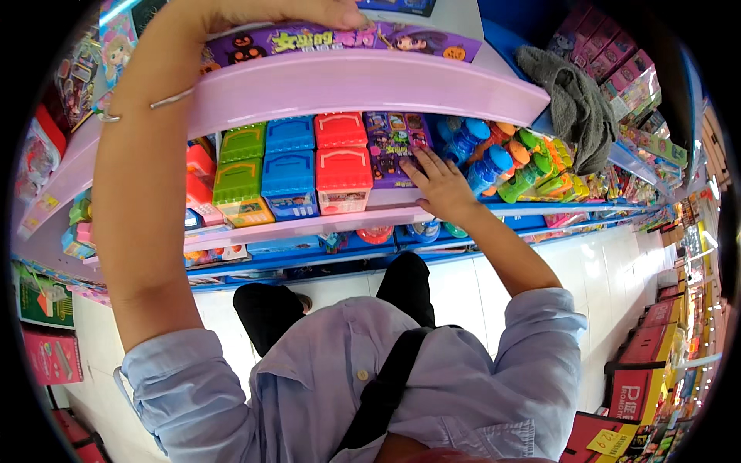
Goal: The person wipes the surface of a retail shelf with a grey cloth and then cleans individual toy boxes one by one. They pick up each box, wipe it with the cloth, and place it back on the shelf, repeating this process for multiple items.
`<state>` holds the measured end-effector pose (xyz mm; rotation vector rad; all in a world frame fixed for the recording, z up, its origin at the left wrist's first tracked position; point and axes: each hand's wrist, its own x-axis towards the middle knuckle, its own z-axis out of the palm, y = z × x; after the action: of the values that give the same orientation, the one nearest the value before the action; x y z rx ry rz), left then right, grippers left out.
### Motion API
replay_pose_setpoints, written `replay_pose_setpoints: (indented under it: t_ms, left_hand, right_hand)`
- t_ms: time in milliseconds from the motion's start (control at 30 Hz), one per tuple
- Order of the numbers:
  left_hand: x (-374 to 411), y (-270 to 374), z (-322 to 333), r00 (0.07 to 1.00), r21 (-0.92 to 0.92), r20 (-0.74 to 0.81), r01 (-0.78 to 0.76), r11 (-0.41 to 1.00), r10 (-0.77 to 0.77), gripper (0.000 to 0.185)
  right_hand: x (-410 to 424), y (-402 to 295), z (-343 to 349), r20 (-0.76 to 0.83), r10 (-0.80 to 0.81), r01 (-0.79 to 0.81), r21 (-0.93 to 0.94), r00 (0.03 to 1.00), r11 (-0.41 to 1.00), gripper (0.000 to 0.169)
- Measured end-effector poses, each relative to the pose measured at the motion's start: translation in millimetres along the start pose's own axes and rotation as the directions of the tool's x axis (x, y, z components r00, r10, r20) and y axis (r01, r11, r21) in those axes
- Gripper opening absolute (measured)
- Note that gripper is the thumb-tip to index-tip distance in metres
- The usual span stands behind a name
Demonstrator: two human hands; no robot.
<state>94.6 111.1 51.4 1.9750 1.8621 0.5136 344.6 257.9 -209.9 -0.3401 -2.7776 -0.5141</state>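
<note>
My left hand (324, 11) reaches over the upper shelf, touching the top edge of a purple cartoon-printed box (341, 41). Part of that hand is cut off by the picture's top, so its grip is unclear. On the shelf below, my right hand (443, 184) lies with fingers spread on another purple printed box (398, 147). Left of this box stand red handled boxes (344, 171), blue ones (289, 179) and green ones (238, 179), two of each colour in rows. Blue-capped plastic bottles (489, 165) are just right of my right hand.
The pink shelf lip (370, 84) runs across above the boxes. A grey cloth (579, 110) hangs over the shelf's right end. Orange and green capped toys (529, 173) fill the right side. Promotional cartons (634, 393) stand on the floor at right.
</note>
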Motion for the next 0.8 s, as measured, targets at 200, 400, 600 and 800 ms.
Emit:
replay_pose_setpoints:
  t_ms: [200,400,600,800]
  left_hand:
    - [19.9,-15.3,7.0,0.991,0.052,-0.104,-0.085,0.995,0.09,0.043]
    - [19.9,-25.1,2.7,0.923,0.191,-0.332,-0.136,0.972,0.194,0.042]
    - [14.5,-11.1,2.2,0.905,-0.035,-0.37,-0.241,0.97,0.211,0.046]
    - [10.9,-3.7,2.9,0.873,-0.478,-0.436,-0.432,0.765,0.221,0.06]
  right_hand:
    - [2.8,3.0,-20.5,-0.151,0.02,-0.009,0.072,0.988,0.997,0.051]
    - [0.2,-4.3,-150.6,-0.231,-0.003,0.06,0.241,0.973,0.969,0.049]
    - [12.1,40.4,-243.5,-0.134,0.453,-0.059,0.92,0.881,0.387,0.062]
    - [73.2,73.6,-254.2,-0.107,0.445,0.107,0.994,0.889,0.025,0.042]
